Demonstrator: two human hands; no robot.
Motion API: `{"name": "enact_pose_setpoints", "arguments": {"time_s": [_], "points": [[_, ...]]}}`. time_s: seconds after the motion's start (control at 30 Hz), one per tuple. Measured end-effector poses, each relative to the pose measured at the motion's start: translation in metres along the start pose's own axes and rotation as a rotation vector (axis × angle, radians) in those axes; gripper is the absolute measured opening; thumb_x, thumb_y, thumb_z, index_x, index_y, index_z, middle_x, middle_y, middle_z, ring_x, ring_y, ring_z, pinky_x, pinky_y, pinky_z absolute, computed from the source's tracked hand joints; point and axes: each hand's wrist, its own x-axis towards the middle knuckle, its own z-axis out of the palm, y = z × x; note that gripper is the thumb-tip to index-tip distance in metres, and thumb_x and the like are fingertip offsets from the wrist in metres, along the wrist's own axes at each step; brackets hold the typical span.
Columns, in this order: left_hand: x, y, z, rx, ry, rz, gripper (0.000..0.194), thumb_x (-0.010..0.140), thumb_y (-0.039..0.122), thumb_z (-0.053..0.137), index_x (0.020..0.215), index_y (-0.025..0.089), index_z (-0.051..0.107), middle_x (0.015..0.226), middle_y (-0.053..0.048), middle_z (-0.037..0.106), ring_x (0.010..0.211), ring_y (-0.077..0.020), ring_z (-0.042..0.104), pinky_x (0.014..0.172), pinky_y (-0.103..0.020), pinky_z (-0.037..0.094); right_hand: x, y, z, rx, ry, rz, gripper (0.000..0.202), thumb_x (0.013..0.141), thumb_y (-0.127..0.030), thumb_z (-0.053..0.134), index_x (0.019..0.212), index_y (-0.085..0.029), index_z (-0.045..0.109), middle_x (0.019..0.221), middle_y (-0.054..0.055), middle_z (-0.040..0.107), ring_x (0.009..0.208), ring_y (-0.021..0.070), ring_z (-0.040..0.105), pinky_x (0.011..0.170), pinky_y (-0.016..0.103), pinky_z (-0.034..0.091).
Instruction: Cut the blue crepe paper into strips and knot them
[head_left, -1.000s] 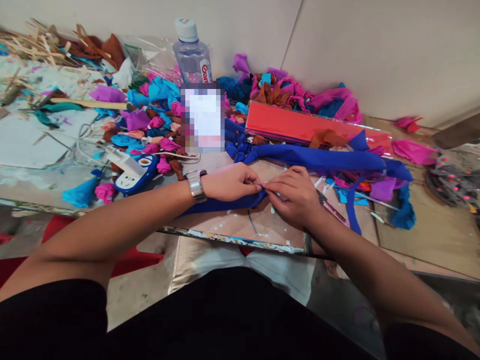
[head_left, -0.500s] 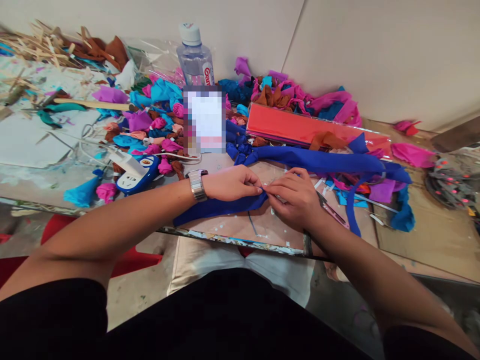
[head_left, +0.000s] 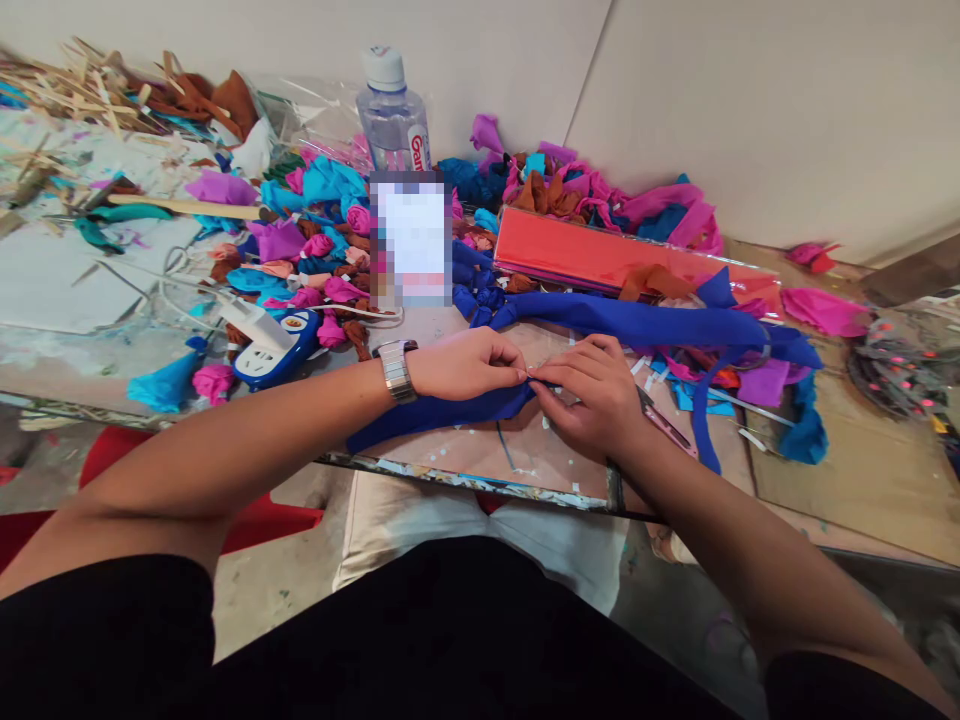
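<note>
A strip of dark blue crepe material (head_left: 450, 412) lies along the table's front edge, its right end at my fingertips. My left hand (head_left: 476, 363), with a metal watch at the wrist, pinches that end between thumb and forefinger. Right beside it, my right hand (head_left: 589, 388) has its fingers closed on the same blue tip, almost touching the left fingertips. Behind both hands a longer blue strip (head_left: 637, 318) stretches to the right. Small blue knotted pieces (head_left: 480, 303) sit at its left end. A pink-handled cutter (head_left: 670, 425) lies beside my right wrist.
A blurred phone (head_left: 412, 235) stands before a clear bottle (head_left: 394, 120). Colourful crepe flowers (head_left: 330, 330) crowd the left, near a blue-and-white power socket (head_left: 276, 352). A red packet (head_left: 600, 250) lies behind. Wooden sticks (head_left: 90, 85) are heaped at the back left.
My right fingers have shifted very slightly at the blue tip. Otherwise both hands keep their places, still pinching the strip.
</note>
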Motion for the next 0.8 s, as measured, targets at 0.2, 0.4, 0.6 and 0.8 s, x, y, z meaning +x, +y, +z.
{"name": "enact_pose_setpoints", "arguments": {"time_s": [0.2, 0.4, 0.6, 0.8], "points": [[-0.0021, 0.0047, 0.0002, 0.085, 0.052, 0.000, 0.038, 0.096, 0.042, 0.054, 0.087, 0.014, 0.078, 0.071, 0.000, 0.063, 0.065, -0.0107, 0.049, 0.059, -0.023, 0.035, 0.0009, -0.0019, 0.0001, -0.003, -0.015, 0.011, 0.008, 0.094, -0.022, 0.072, 0.100, -0.027, 0.073, 0.095, 0.000, 0.082, 0.087, 0.0231, 0.071, 0.096, 0.049, 0.042], [-0.0026, 0.0066, 0.0022, 0.107, 0.073, 0.019, 0.038, 0.096, 0.043, 0.055, 0.086, 0.014, 0.078, 0.070, 0.000, 0.063, 0.065, -0.0109, 0.050, 0.059, -0.023, 0.035, 0.0012, -0.0029, 0.0002, -0.013, -0.026, 0.017, 0.008, 0.094, -0.023, 0.071, 0.100, -0.028, 0.073, 0.096, 0.000, 0.082, 0.089, 0.0239, 0.071, 0.096, 0.049, 0.042], [-0.0031, 0.0081, 0.0022, 0.099, 0.092, 0.015, 0.033, 0.094, 0.039, 0.057, 0.088, 0.014, 0.078, 0.072, -0.001, 0.067, 0.066, -0.0111, 0.053, 0.060, -0.023, 0.037, 0.0007, -0.0035, -0.0001, -0.020, -0.024, 0.024, 0.008, 0.094, -0.023, 0.071, 0.101, -0.026, 0.072, 0.096, 0.002, 0.081, 0.089, 0.0242, 0.071, 0.096, 0.049, 0.042], [-0.0035, 0.0089, 0.0033, 0.113, 0.111, 0.034, 0.031, 0.094, 0.037, 0.057, 0.088, 0.014, 0.078, 0.074, 0.000, 0.070, 0.068, -0.0112, 0.056, 0.063, -0.023, 0.040, 0.0000, -0.0037, 0.0012, -0.021, -0.016, 0.049, 0.007, 0.094, -0.024, 0.070, 0.100, -0.026, 0.072, 0.095, 0.002, 0.080, 0.089, 0.0241, 0.071, 0.096, 0.048, 0.041]]}}
